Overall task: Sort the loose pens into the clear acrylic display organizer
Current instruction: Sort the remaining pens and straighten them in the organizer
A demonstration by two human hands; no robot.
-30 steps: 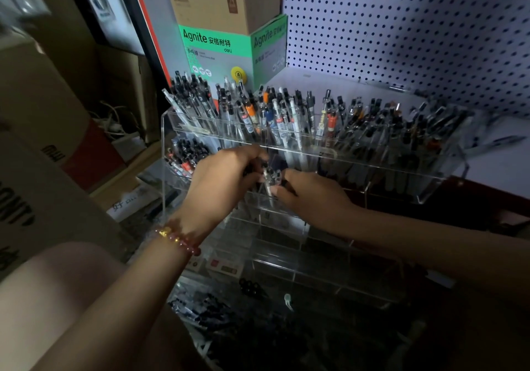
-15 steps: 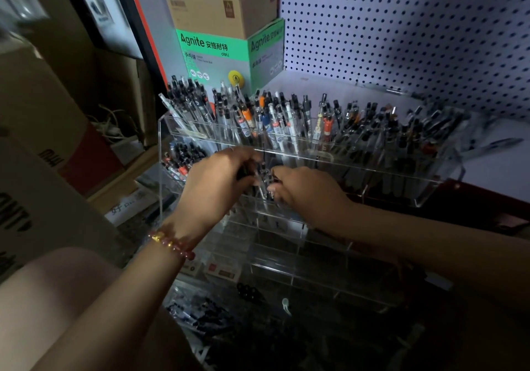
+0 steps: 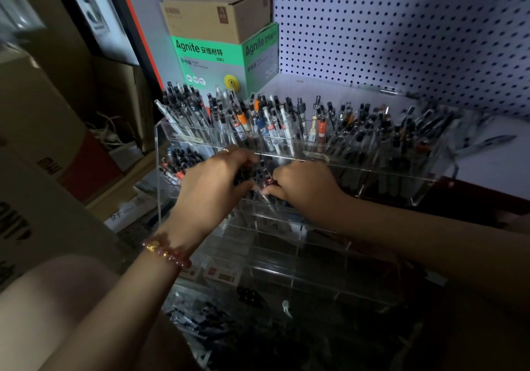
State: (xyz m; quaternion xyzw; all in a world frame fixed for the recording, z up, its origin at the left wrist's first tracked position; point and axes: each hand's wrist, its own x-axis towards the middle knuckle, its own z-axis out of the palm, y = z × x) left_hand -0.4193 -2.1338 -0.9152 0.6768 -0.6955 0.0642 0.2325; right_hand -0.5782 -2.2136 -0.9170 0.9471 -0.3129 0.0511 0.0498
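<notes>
View from a head-worn camera, looking down at two bare hands working at a clear acrylic organizer (image 3: 372, 171) with stepped tiers, which stands on a white shelf (image 3: 329, 89) in front of a white pegboard (image 3: 401, 26). The left hand (image 3: 212, 187), with a beaded bracelet (image 3: 167, 251) on its wrist, has its fingers curled round a small bundle of pens (image 3: 259, 174) with dark caps. The right hand (image 3: 304, 187) meets it from the other side, fingers bent and fingertips pinching the same bundle. The bundle sits at the second tier from the top, near its middle, just below the front wall of the top tier (how deep the tips reach into the compartment cannot be told). The top tier is packed along its whole width with upright pens (image 3: 272, 124), and one compartment at the left end of the second tier holds red-and-black pens (image 3: 180, 161). The lower tiers look mostly see-through. Below the organizer, in shadow, lies a dim heap of loose pens (image 3: 200, 316). Behind the organizer, a green box (image 3: 212, 61) printed "Agnite" carries a brown cardboard box (image 3: 218, 12) on top.
</notes>
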